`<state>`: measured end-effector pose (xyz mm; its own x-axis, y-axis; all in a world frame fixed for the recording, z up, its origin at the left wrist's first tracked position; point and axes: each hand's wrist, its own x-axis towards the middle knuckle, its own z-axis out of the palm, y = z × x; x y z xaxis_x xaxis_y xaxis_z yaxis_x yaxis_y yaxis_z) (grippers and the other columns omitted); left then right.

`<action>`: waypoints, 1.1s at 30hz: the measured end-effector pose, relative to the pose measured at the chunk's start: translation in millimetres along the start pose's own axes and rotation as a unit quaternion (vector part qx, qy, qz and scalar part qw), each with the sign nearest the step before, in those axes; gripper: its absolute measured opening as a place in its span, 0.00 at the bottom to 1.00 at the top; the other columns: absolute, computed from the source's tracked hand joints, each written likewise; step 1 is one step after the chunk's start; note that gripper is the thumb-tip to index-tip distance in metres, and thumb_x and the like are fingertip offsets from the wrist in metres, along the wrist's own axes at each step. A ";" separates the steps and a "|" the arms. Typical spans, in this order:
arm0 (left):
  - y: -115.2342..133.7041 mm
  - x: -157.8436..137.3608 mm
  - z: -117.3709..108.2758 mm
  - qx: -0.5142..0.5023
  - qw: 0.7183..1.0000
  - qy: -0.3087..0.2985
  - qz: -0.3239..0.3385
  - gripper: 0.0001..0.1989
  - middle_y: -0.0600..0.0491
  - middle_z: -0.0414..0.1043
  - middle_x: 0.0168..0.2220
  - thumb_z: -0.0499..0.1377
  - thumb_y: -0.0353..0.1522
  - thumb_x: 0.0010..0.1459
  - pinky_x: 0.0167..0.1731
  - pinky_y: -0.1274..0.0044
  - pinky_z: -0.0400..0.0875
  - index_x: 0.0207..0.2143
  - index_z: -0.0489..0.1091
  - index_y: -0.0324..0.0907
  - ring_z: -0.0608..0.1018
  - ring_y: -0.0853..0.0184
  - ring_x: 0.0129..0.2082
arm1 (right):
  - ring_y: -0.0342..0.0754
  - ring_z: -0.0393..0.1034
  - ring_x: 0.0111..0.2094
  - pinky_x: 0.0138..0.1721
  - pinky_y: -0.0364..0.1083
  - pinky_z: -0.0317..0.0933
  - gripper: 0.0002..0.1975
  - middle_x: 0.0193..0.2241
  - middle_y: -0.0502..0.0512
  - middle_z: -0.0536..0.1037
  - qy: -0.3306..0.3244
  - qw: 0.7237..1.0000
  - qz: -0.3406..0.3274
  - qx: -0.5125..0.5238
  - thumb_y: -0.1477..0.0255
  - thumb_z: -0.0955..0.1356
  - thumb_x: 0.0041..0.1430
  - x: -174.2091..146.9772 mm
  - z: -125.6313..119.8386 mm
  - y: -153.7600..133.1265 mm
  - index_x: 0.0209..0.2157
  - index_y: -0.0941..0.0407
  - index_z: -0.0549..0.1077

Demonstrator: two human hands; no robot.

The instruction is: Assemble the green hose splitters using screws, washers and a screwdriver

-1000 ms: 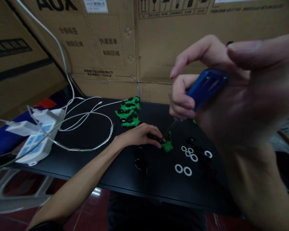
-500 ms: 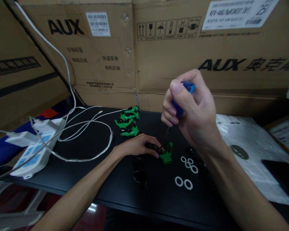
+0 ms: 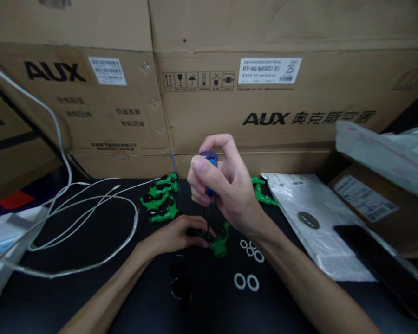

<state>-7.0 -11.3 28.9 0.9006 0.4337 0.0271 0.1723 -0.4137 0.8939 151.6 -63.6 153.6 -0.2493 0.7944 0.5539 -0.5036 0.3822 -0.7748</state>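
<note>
My right hand is wrapped round the blue handle of a screwdriver, thumb near the top. The shaft points down, nearly upright, with its tip at a green Y-shaped hose connector on the black table. My left hand pinches the connector's left side, where a dark part is mostly hidden by the fingers. To the right of the connector lie several white ring washers. Small black parts, hard to make out, lie in front of my left hand.
Several green connectors sit at the back left, and more green pieces lie behind my right wrist. White cables loop on the left. On the right are a plastic-wrapped packet and a black phone. Cardboard boxes wall the back.
The view has shifted, so everything appears further left and the right side shows more. The screwdriver stands more upright. Both hands keep their grips on the screwdriver and connector.
</note>
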 end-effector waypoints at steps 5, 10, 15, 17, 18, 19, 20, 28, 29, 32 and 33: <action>-2.3 1.1 0.3 0.003 1.000 0.008 0.003 0.14 0.52 0.79 0.48 0.68 0.38 0.59 0.55 0.72 0.70 0.46 0.79 0.45 0.79 0.63 0.50 | 0.41 0.60 0.24 0.26 0.44 0.57 0.13 0.27 0.47 0.67 -0.012 1.000 0.015 -0.022 0.63 0.59 0.71 0.5 0.4 -5.6 0.43 0.52 0.72; -4.5 2.0 0.8 0.004 1.000 0.003 0.003 0.14 0.51 0.79 0.48 0.68 0.39 0.59 0.54 0.72 0.69 0.47 0.79 0.46 0.79 0.63 0.50 | 0.43 0.70 0.29 0.32 0.45 0.65 0.09 0.32 0.48 0.75 0.002 0.999 0.001 -0.048 0.67 0.69 0.66 -0.9 3.5 -10.6 0.37 0.52 0.64; -5.2 2.4 1.3 -0.005 1.000 0.000 0.007 0.14 0.51 0.78 0.48 0.68 0.37 0.59 0.53 0.75 0.69 0.47 0.79 0.45 0.79 0.64 0.49 | 0.40 0.56 0.19 0.21 0.41 0.53 0.12 0.21 0.42 0.64 0.052 0.995 0.004 -0.081 0.66 0.71 0.64 0.9 5.1 -12.7 0.36 0.50 0.61; -5.0 2.0 1.3 -0.007 1.000 -0.002 0.004 0.15 0.50 0.78 0.48 0.68 0.37 0.59 0.52 0.76 0.69 0.48 0.79 0.44 0.79 0.64 0.49 | 0.41 0.56 0.20 0.22 0.43 0.54 0.11 0.21 0.45 0.62 0.038 0.995 0.012 -0.089 0.61 0.64 0.69 2.0 3.8 -14.7 0.35 0.52 0.66; -4.9 1.9 1.2 -0.007 1.000 -0.002 0.002 0.15 0.50 0.78 0.48 0.68 0.37 0.59 0.52 0.76 0.70 0.48 0.79 0.44 0.79 0.64 0.49 | 0.41 0.57 0.20 0.23 0.43 0.56 0.14 0.22 0.46 0.63 0.020 0.996 0.018 -0.090 0.60 0.61 0.70 2.3 2.8 -15.8 0.34 0.53 0.68; -4.7 1.8 1.1 -0.005 1.000 -0.002 0.001 0.15 0.50 0.78 0.48 0.67 0.37 0.59 0.52 0.75 0.70 0.48 0.79 0.43 0.79 0.64 0.49 | 0.42 0.58 0.21 0.24 0.44 0.58 0.16 0.23 0.47 0.64 0.003 0.996 0.022 -0.091 0.60 0.60 0.71 2.4 1.8 -16.6 0.34 0.54 0.69; -4.5 1.8 1.1 -0.003 1.000 -0.003 0.000 0.15 0.50 0.78 0.48 0.67 0.37 0.60 0.52 0.75 0.70 0.48 0.79 0.43 0.79 0.64 0.49 | 0.42 0.60 0.22 0.25 0.44 0.60 0.15 0.24 0.48 0.66 -0.005 0.996 0.018 -0.091 0.61 0.60 0.71 2.3 0.8 -17.1 0.34 0.54 0.70; -2.7 2.1 0.9 -0.004 1.000 -0.005 0.009 0.15 0.49 0.77 0.48 0.68 0.35 0.59 0.53 0.74 0.70 0.49 0.79 0.44 0.79 0.63 0.49 | 0.41 0.56 0.18 0.21 0.42 0.53 0.15 0.20 0.42 0.67 0.056 0.995 -0.021 -0.079 0.66 0.71 0.64 2.9 1.7 -12.8 0.33 0.51 0.59; -2.6 1.9 0.8 -0.005 1.000 -0.006 0.007 0.15 0.49 0.77 0.48 0.68 0.35 0.59 0.54 0.74 0.69 0.49 0.79 0.44 0.79 0.63 0.49 | 0.41 0.54 0.18 0.21 0.42 0.51 0.13 0.19 0.42 0.65 0.056 0.996 -0.016 -0.075 0.63 0.69 0.66 3.2 1.6 -13.3 0.33 0.51 0.61; -2.1 1.5 0.6 -0.006 1.000 -0.006 0.010 0.16 0.49 0.77 0.49 0.68 0.35 0.59 0.54 0.75 0.69 0.49 0.79 0.43 0.79 0.64 0.50 | 0.42 0.56 0.21 0.24 0.44 0.53 0.16 0.21 0.47 0.64 0.017 0.998 -0.013 -0.066 0.60 0.60 0.71 3.0 -0.5 -16.5 0.33 0.55 0.67; -1.8 1.5 0.8 -0.006 1.000 -0.004 0.013 0.16 0.49 0.77 0.49 0.67 0.35 0.59 0.53 0.75 0.69 0.50 0.79 0.42 0.79 0.64 0.50 | 0.42 0.58 0.22 0.25 0.45 0.55 0.17 0.22 0.49 0.66 0.004 0.998 -0.011 -0.066 0.60 0.59 0.71 2.4 -1.2 -17.6 0.33 0.56 0.69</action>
<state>-5.6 -10.5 27.0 0.9082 0.4157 0.0475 0.1434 -0.4160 0.8980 160.8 -67.9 168.3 -0.2321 0.7888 0.5692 -0.3961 0.4578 -0.7960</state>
